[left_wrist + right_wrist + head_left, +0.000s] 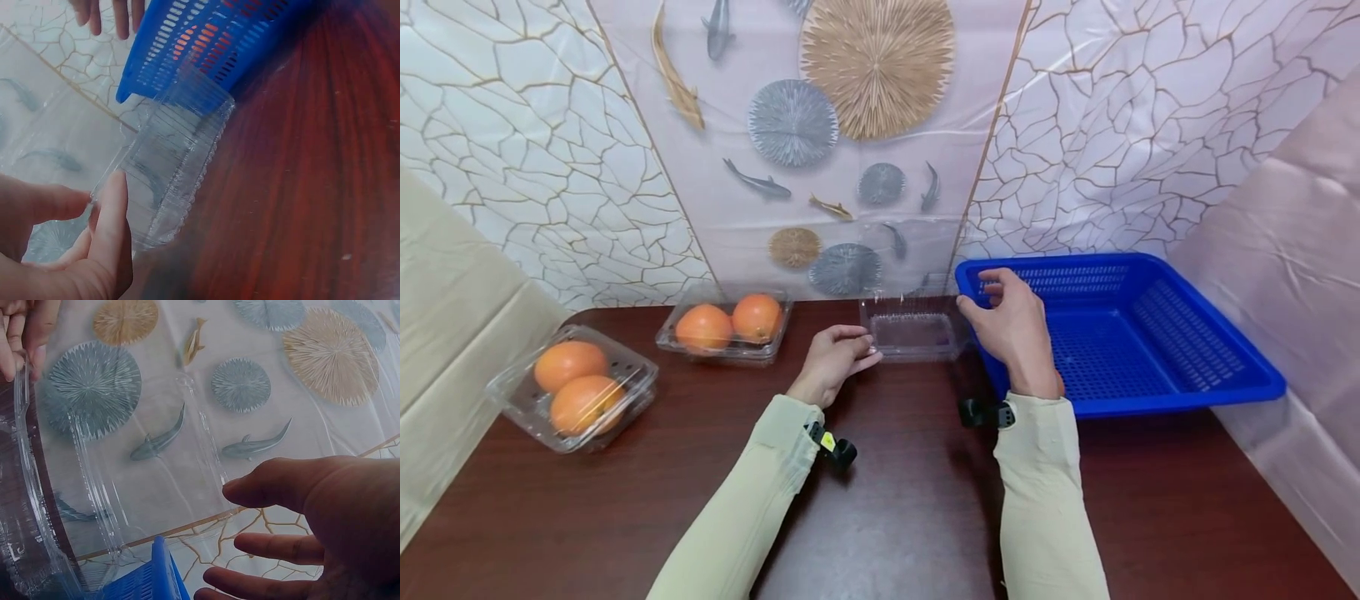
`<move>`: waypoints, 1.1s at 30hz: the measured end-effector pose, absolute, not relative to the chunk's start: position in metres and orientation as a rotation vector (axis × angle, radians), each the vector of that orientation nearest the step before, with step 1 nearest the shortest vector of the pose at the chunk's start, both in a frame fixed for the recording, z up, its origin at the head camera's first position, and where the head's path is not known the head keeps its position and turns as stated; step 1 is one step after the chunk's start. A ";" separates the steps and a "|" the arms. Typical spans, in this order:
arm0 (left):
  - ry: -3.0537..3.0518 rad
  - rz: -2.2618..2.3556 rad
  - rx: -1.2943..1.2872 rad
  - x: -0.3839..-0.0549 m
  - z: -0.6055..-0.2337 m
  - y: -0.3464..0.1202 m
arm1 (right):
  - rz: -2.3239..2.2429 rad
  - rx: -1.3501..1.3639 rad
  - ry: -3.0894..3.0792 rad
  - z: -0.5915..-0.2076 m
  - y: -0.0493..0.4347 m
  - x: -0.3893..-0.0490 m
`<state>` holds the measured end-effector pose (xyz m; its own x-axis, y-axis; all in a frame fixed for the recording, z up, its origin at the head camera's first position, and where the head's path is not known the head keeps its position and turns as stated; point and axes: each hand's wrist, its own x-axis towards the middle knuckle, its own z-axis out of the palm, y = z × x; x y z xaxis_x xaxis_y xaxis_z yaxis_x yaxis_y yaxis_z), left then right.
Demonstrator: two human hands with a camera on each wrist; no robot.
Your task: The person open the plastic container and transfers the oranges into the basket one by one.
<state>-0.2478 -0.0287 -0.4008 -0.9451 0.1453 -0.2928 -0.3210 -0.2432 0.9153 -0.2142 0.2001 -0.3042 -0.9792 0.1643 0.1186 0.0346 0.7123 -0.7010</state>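
A clear plastic clamshell box stands on the table with its see-through lid raised at the back; no fruit shows inside it. My left hand pinches the box's left edge between thumb and fingers, seen close up in the left wrist view. Over the left rim of the blue basket, to the right of the box, hovers my right hand. Its thumb and fingers are spread apart with nothing between them. Through the basket's slots in the left wrist view shows something orange, mostly hidden behind my right wrist in the head view.
On the left are two clear boxes, one further back and one nearer, each with two orange round fruits. A patterned sheet hangs behind the dark wooden table.
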 end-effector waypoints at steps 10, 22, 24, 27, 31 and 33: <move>1.733 2.233 -0.255 -0.250 -0.405 -0.031 | 1.121 -0.165 -2.750 -0.304 0.199 -0.215; 2.050 2.041 -0.232 -0.240 -0.399 -0.047 | 1.129 -0.157 -2.688 -0.307 0.192 -0.217; 2.176 1.952 -0.212 -0.237 -0.396 -0.051 | 1.146 -0.134 -2.655 -0.309 0.189 -0.219; 2.334 1.857 -0.181 -0.231 -0.392 -0.057 | 1.156 -0.063 -2.601 -0.313 0.184 -0.222; 2.534 1.747 -0.093 -0.223 -0.386 -0.068 | 1.179 0.068 -2.529 -0.318 0.172 -0.225; 2.626 1.681 -0.033 -0.217 -0.382 -0.075 | 1.200 0.132 -2.505 -0.320 0.164 -0.226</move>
